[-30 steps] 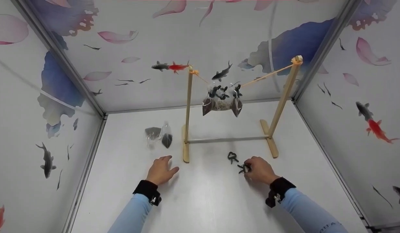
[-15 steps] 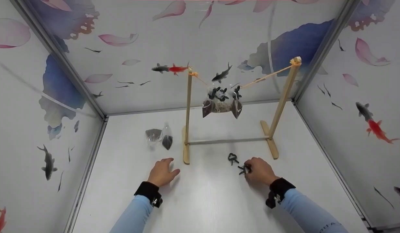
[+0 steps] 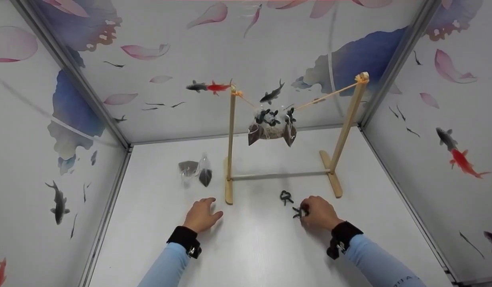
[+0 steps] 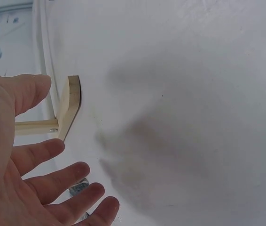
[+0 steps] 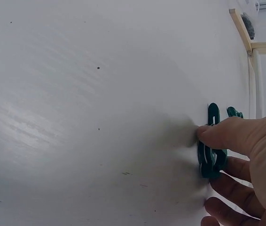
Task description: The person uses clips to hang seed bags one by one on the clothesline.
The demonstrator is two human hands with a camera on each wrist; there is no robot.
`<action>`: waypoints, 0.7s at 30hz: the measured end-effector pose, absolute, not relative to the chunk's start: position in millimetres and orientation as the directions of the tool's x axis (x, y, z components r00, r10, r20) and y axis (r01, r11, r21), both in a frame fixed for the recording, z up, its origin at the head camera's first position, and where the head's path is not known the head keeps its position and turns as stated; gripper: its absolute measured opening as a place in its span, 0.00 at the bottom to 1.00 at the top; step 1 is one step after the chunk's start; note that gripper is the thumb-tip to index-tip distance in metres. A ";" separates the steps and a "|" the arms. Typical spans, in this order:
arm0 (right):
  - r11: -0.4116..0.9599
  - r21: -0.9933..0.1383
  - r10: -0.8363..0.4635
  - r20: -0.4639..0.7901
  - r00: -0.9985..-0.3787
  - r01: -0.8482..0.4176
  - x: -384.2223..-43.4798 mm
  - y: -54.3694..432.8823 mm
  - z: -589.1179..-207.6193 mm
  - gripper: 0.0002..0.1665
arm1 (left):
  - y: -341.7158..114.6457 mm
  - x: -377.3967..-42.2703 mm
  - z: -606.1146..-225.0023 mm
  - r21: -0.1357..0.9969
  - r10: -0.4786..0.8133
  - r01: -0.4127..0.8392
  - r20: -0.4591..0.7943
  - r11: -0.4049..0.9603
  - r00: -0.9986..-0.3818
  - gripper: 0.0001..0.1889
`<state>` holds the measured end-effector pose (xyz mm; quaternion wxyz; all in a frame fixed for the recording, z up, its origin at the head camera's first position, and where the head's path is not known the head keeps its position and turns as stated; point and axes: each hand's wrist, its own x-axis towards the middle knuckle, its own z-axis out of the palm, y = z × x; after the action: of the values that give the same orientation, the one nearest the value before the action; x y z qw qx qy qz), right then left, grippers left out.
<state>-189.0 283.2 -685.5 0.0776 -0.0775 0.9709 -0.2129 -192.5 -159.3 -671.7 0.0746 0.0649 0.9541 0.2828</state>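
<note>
My right hand (image 3: 321, 214) pinches a dark green plastic spring clip (image 5: 209, 165) at the table surface, thumb on one side and fingers on the other. A second green clip (image 3: 285, 197) lies just beyond it, partly hidden by the hand in the right wrist view. My left hand (image 3: 200, 215) is held low over the table with fingers spread and nothing in them, near the left foot (image 4: 71, 101) of a wooden stand. From the orange cord (image 3: 327, 96) of that stand hang several small clear bags (image 3: 271, 131) with brown contents, with dark clips at their tops.
Two clear bags with dark contents, a wider one (image 3: 188, 167) and a narrow one (image 3: 205, 177), lie left of the stand. Its two upright posts (image 3: 346, 127) and the pale crossbar (image 3: 281, 175) stand beyond my hands. Printed panels (image 3: 170, 119) wall in the white table.
My left hand has drifted very slightly to the right. The right hand keeps its pinch on the clip, and the head view has tilted up a little.
</note>
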 end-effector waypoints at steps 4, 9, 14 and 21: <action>0.892 -0.442 -0.165 -0.129 -0.978 -0.092 -189.1 284.2 -686.9 0.21 | -157.4 -193.0 -672.8 0.558 0.156 0.066 -0.115 0.827 -0.981 0.31; 0.881 -0.460 -0.183 -0.108 -0.977 -0.114 -188.6 285.2 -687.9 0.20 | -156.6 -193.5 -676.6 0.539 0.168 0.083 -0.109 0.838 -0.980 0.30; 0.873 -0.471 -0.192 -0.100 -0.976 -0.123 -187.7 284.9 -688.8 0.20 | -155.3 -191.1 -677.5 0.541 0.170 0.078 -0.121 0.837 -0.978 0.29; 0.870 -0.485 -0.169 -0.128 -0.977 -0.087 -187.2 280.3 -687.0 0.20 | -149.9 -189.2 -678.5 0.547 0.190 0.091 -0.127 0.832 -0.973 0.28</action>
<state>-187.2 280.3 -687.0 0.0836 -0.0665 0.9634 -0.2460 -189.2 -149.9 -678.5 0.0885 0.0738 0.9531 0.2800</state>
